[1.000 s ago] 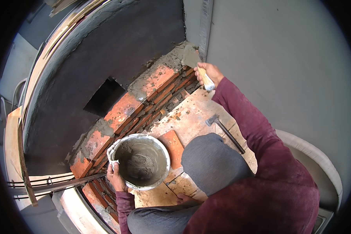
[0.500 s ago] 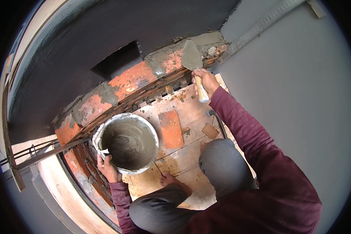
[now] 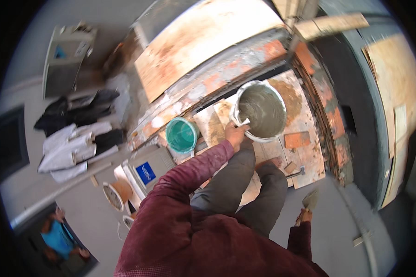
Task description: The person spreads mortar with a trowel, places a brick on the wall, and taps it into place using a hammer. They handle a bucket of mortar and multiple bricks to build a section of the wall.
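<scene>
A white bucket (image 3: 265, 139) holds wet grey mortar (image 3: 264, 110) and is over the boards in front of me. My left hand (image 3: 235, 135) is closed on its near-left rim, by a small white piece. Low on the right, away from the bucket, my right hand (image 3: 303, 216) grips a trowel (image 3: 310, 199). The trowel's grey blade points away from me; its handle is mostly hidden in the fist. Whether the bucket's base touches the boards is hidden.
Brick walls (image 3: 333, 121) edge the wooden boards (image 3: 315, 161) ahead and to the right. A loose brick (image 3: 296, 140) and a hammer-like tool (image 3: 296, 173) lie there. A teal bucket (image 3: 170, 144), a box (image 3: 148, 171) and clothes (image 3: 74, 147) are left. A person in blue (image 3: 59, 239) appears lower left.
My view has swung left and I am more upright. My right hand with the trowel has left the wall top and hangs low at my right. My left hand still holds the bucket.
</scene>
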Tool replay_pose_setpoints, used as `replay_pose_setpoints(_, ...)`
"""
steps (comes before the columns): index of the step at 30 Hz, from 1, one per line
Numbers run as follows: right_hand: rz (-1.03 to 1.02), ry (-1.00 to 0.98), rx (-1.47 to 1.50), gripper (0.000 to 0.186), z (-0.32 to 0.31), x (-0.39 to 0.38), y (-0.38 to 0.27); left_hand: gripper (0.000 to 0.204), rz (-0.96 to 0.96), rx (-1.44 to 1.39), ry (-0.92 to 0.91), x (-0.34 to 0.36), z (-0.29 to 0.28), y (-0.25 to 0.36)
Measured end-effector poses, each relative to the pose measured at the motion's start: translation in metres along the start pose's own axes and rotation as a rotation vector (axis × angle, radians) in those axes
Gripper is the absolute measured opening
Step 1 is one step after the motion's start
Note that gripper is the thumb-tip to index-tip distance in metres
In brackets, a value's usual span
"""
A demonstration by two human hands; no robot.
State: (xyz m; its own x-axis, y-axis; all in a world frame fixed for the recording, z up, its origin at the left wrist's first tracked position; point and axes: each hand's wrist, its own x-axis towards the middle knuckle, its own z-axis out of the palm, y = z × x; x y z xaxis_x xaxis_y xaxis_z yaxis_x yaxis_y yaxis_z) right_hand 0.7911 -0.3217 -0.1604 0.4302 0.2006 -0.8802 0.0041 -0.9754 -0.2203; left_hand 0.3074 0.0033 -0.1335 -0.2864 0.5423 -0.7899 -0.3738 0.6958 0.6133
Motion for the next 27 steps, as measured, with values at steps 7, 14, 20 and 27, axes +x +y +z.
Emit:
replay_pose_setpoints(7,-0.642,-0.779,-1.553,0.018,-0.114,0.028,-0.069,0.031,-0.285,-0.597,0.327,-0.173,-0.101,0.009)
replay_pose_setpoints(14,-0.854,-0.579,-1.308,0.021,-0.023,0.056,-0.295,0.04,0.026,-1.145,0.556,-0.353,-0.214,0.025)
replay_pose_setpoints(20,-0.633,-0.599,-1.019,0.01,0.065,-0.018,-0.431,0.049,0.615,-1.384,0.771,-0.473,-0.289,0.007)
replay_pose_setpoints(27,-0.573,-0.607,-0.977,0.008,0.158,-0.202,-0.441,0.05,1.143,-1.505,0.988,-0.591,-0.373,-0.037)
